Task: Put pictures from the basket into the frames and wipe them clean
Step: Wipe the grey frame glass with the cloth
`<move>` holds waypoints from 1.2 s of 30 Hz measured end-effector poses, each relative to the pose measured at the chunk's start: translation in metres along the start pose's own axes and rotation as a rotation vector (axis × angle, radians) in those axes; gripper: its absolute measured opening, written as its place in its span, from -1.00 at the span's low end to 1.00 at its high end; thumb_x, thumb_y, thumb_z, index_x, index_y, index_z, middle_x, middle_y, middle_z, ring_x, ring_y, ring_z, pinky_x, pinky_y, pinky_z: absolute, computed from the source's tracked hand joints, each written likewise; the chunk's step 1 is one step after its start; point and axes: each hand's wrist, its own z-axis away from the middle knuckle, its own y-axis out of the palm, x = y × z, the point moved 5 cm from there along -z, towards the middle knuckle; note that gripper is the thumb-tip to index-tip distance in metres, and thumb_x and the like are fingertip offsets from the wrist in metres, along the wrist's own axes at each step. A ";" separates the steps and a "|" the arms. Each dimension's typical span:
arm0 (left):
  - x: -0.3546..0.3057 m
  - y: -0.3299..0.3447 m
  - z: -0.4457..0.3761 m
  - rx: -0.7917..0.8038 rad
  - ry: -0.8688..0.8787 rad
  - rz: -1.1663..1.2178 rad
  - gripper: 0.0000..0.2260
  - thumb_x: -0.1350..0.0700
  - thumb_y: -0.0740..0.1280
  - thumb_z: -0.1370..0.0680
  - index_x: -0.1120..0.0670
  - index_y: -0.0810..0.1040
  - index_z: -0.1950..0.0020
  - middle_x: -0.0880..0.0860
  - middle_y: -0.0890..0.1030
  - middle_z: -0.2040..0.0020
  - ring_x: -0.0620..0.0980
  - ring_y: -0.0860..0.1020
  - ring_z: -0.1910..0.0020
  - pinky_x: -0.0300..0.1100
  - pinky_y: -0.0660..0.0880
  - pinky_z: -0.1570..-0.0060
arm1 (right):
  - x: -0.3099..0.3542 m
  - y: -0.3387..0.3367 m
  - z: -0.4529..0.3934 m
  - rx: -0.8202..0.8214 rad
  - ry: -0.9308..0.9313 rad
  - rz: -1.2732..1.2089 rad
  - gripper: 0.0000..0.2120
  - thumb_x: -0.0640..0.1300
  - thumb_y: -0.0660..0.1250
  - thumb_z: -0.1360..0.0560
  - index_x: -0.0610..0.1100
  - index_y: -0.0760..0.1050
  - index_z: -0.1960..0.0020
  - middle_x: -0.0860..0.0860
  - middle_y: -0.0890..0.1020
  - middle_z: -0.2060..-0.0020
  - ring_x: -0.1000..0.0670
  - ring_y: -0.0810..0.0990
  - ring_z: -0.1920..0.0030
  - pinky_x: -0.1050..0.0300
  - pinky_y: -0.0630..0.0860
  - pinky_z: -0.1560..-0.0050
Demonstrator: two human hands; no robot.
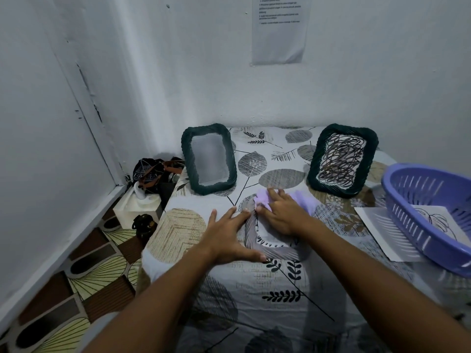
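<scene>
I see a light frame (270,240) flat on the desk (254,289), my right hand (283,215) pressing a purple cloth (303,200) on it, fingers curled into the cloth. Left hand (229,238) flat, fingers spread, steadying the frame's left edge. 2 dark frames (209,159) (342,159) stand behind; purple basket (428,215) right, holding a picture (438,220).

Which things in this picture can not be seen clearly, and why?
- Frame under the hands, head view: the left hand, the right hand and the purple cloth cover most of it.
- Wall notice: print too small, top cut off by the edge.
- Purple basket: right side cut off; its picture partly hidden behind the wall.
- Sheet under the basket: mostly covered.
- Left frame: glass hazy, content unclear.
</scene>
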 end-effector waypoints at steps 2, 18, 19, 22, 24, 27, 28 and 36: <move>-0.001 0.000 0.001 0.002 0.003 0.001 0.08 -0.50 0.35 -0.21 -0.05 0.05 -0.57 -0.01 0.10 -0.57 -0.10 -0.04 -0.54 0.14 -0.25 -0.49 | -0.002 0.001 0.005 0.026 -0.020 -0.015 -0.41 0.19 -0.08 -0.64 -0.14 0.22 -0.51 -0.08 -0.06 -0.56 -0.14 -0.14 -0.55 -0.02 -0.11 -0.50; 0.003 0.004 -0.001 -0.001 0.014 0.001 0.12 -0.58 0.25 -0.15 -0.07 0.03 -0.57 -0.05 0.09 -0.57 -0.12 -0.05 -0.54 0.14 -0.26 -0.49 | -0.004 0.002 0.033 0.033 0.085 0.045 -0.29 0.35 -0.13 -0.54 -0.08 0.25 -0.48 -0.14 -0.05 -0.56 -0.18 -0.11 -0.55 -0.21 -0.02 -0.48; 0.003 0.003 0.000 -0.005 0.017 0.004 0.11 -0.57 0.27 -0.17 -0.06 0.03 -0.57 -0.05 0.10 -0.57 -0.12 -0.05 -0.54 0.14 -0.27 -0.48 | -0.004 0.002 0.034 0.064 0.094 0.036 -0.19 0.42 -0.18 -0.49 -0.09 0.22 -0.49 -0.14 -0.09 -0.56 -0.18 -0.14 -0.55 -0.23 -0.04 -0.47; 0.002 0.003 0.000 -0.007 0.014 0.015 0.09 -0.54 0.32 -0.20 -0.07 0.03 -0.57 -0.05 0.10 -0.57 -0.11 -0.04 -0.54 0.15 -0.27 -0.48 | -0.010 -0.012 0.038 0.051 0.119 -0.130 -0.26 0.40 -0.17 -0.50 0.02 0.19 -0.52 -0.12 -0.11 -0.56 -0.13 -0.11 -0.55 -0.23 -0.02 -0.47; 0.003 0.002 -0.001 -0.011 0.009 0.019 0.09 -0.54 0.33 -0.19 -0.08 0.04 -0.57 -0.07 0.11 -0.57 -0.12 -0.04 -0.54 0.15 -0.26 -0.49 | -0.020 -0.020 0.038 -0.050 0.123 -0.234 -0.41 0.29 -0.02 -0.57 0.05 0.20 -0.52 -0.08 -0.06 -0.56 -0.09 -0.05 -0.55 -0.21 0.04 -0.47; 0.004 0.004 -0.002 -0.008 0.012 0.021 0.10 -0.56 0.31 -0.17 -0.09 0.03 -0.57 -0.09 0.09 -0.57 -0.13 -0.05 -0.54 0.15 -0.26 -0.49 | -0.030 -0.012 0.037 -0.020 0.084 -0.091 -0.36 0.28 0.08 -0.56 0.04 0.08 -0.55 -0.07 -0.09 -0.56 -0.10 -0.12 -0.55 -0.19 -0.06 -0.50; 0.005 0.004 -0.002 -0.005 0.015 0.023 0.10 -0.56 0.30 -0.17 -0.09 0.02 -0.57 -0.09 0.08 -0.57 -0.14 -0.06 -0.54 0.15 -0.26 -0.48 | -0.031 -0.007 0.038 0.023 0.073 -0.031 -0.32 0.32 0.06 -0.54 0.05 0.02 -0.56 -0.07 -0.12 -0.56 -0.11 -0.18 -0.55 -0.19 -0.13 -0.50; 0.005 0.005 -0.003 0.015 0.021 0.041 0.11 -0.58 0.28 -0.16 -0.10 0.01 -0.57 -0.10 0.06 -0.58 -0.15 -0.09 -0.54 0.15 -0.28 -0.48 | -0.020 0.012 0.018 -0.004 0.340 0.077 -0.17 0.42 -0.08 -0.50 -0.09 -0.08 -0.57 -0.20 -0.12 -0.55 -0.29 -0.15 -0.52 -0.26 -0.09 -0.47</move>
